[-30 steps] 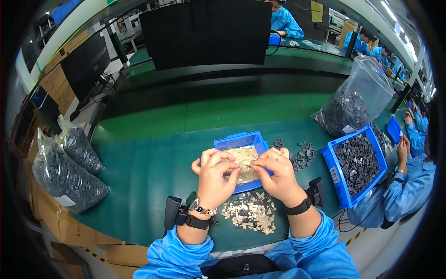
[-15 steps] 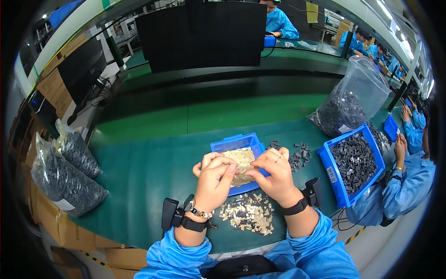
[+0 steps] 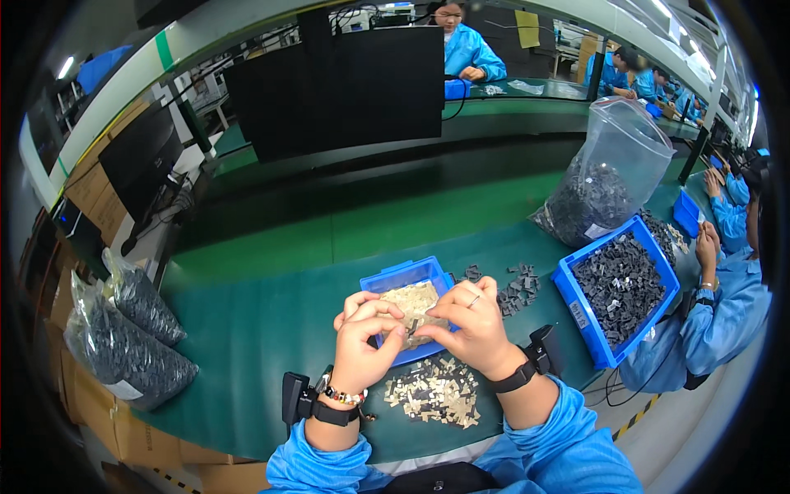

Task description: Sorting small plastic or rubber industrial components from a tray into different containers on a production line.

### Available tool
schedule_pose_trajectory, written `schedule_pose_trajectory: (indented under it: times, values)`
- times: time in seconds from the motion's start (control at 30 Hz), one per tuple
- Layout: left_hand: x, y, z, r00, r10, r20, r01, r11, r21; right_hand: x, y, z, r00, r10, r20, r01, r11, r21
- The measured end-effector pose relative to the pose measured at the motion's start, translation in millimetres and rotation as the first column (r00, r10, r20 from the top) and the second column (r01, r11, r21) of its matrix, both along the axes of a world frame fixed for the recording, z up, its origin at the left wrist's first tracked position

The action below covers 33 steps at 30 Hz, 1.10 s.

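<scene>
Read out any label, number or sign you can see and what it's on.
Nothing reads clearly enough to quote.
Label on the blue tray: too small.
Label on the right-hand bag: too small.
Label on the larger left-hand bag: too blurred.
Print on the lower-left carton: too blurred.

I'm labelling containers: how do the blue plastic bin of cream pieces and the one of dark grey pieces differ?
The blue plastic bin of cream pieces looks smaller than the blue plastic bin of dark grey pieces. The left hand and right hand partly cover the cream bin, not the grey bin. The grey bin stands right of the cream bin. Both are open-topped.
</scene>
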<state>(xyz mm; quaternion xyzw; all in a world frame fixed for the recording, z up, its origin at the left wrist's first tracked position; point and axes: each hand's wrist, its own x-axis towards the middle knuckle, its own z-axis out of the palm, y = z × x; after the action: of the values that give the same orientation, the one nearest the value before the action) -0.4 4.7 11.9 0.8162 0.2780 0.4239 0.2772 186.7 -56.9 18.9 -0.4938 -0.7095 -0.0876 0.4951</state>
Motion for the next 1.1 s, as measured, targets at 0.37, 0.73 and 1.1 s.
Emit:
schedule_pose_trajectory:
  times: [0.37, 0.73, 1.1]
  values:
    - [4.0, -6.5, -0.9, 0.996, 0.044, 0.073, -0.046, 0.998, 0.029, -4.7, -7.5, -4.6, 0.967, 0.108, -0.231, -0.150, 0.973, -0.176]
    - [8.4, -7.4, 2.2, 0.999, 0.030, 0.022, -0.032, 0.995, 0.098, -3.5, -4.1, -4.4, 0.945, 0.144, -0.293, -0.208, 0.957, -0.203]
    - [10.9, -5.9, -0.6, 0.979, 0.195, 0.060, -0.202, 0.970, 0.134, 83.9, 4.7, -14.4, 0.844, -0.531, -0.080, 0.482, 0.815, -0.323]
